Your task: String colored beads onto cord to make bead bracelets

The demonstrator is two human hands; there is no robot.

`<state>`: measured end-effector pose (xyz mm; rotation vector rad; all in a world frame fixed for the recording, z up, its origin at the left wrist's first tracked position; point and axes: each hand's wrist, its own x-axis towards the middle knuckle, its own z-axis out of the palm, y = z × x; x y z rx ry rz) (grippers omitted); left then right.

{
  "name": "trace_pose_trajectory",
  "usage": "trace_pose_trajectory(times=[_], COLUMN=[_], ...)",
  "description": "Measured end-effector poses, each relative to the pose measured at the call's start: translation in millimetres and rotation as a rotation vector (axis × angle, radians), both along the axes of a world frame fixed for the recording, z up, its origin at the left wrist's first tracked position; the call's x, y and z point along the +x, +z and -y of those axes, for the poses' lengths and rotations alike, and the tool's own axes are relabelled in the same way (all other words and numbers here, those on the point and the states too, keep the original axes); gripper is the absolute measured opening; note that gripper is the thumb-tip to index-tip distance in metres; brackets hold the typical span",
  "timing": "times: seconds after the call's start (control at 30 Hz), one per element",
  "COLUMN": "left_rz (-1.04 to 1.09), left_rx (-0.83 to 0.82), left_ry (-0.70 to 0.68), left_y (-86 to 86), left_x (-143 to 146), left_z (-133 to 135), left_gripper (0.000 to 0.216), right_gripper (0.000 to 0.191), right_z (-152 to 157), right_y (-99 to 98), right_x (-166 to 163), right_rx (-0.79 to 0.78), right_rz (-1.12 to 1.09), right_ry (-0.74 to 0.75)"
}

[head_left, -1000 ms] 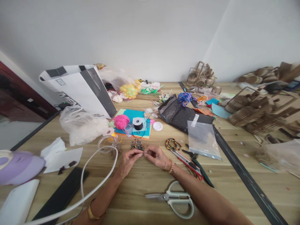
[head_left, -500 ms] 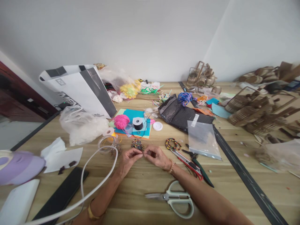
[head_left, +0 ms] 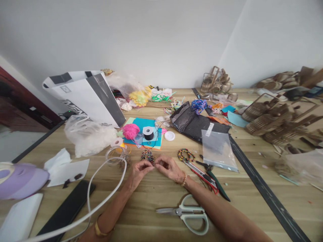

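While I watch through the head camera, I see both hands low over the light wooden table, meeting at the middle of it. The left hand has thumb and forefinger pinched together, the other fingers curled under. The right hand is pinched in the same way, and the fingertips of the two hands nearly touch each other. What is between them is too small for me to tell.

Just beyond the fingertips lies a small heap of dark multicoloured beads, on the table and apart from both hands. To the right of the heap is a round bracelet of coloured beads, and next to it a red-handled cutting tool lies just beside the right wrist. A pair of pale green scissors lies closed between the two forearms, nearer to me.

Left of the left hand a thick white cable curves over the table, near a clear glass jar. Farther back I see a white spool of black cord on blue paper, a ball of pink yarn beside it, and a clear plastic zip bag to the right.
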<state>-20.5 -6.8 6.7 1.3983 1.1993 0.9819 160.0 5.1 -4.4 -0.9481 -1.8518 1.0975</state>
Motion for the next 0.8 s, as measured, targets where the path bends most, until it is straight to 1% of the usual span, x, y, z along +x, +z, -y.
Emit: trace_pose_trajectory(times=[0.1, 0.2, 0.3, 0.4, 0.5, 0.57, 0.67, 0.8], left_rz=[-0.009, 0.001, -0.006, -0.021, -0.023, -0.028, -0.043, -0.051], left_rx=[0.008, 0.022, 0.045, 0.06, 0.084, 0.095, 0.101, 0.104], left_ry=[0.004, 0.002, -0.003, 0.007, 0.005, 0.008, 0.024, 0.033], left_y=[0.2, -1.2, -2.7, -3.6, -3.2, -2.0, 0.5, 2.2], left_x=[-0.7, -1.7, -1.8, -1.3, -0.7, -0.3, 0.4, 1.0], left_z=[0.6, 0.5, -0.1, -0.4, 0.0, 0.5, 1.5, 2.5], left_gripper=[0.016, 0.016, 0.016, 0.016, 0.016, 0.015, 0.017, 0.017], right_gripper=[0.025, 0.029, 0.034, 0.038, 0.04, 0.039, 0.038, 0.036], right_z=[0.0, -0.5, -0.7, -0.6, -0.5, -0.5, -0.9, -2.2], right_y=[0.7, -0.1, -1.1, -1.4, -1.0, -0.6, -0.6, -2.4], right_x=[0.7, 0.1, -1.0, -1.7, -2.1, -2.2, -2.0, -1.2], right_rx=[-0.038, -0.103, -0.214, -0.323, -0.382, -0.397, -0.393, -0.315], right_rz=[-0.051, -0.132, -0.212, -0.29, -0.332, -0.322, -0.271, -0.208], right_ry=[-0.059, -0.053, 0.016, 0.116, 0.195, 0.207, 0.186, 0.144])
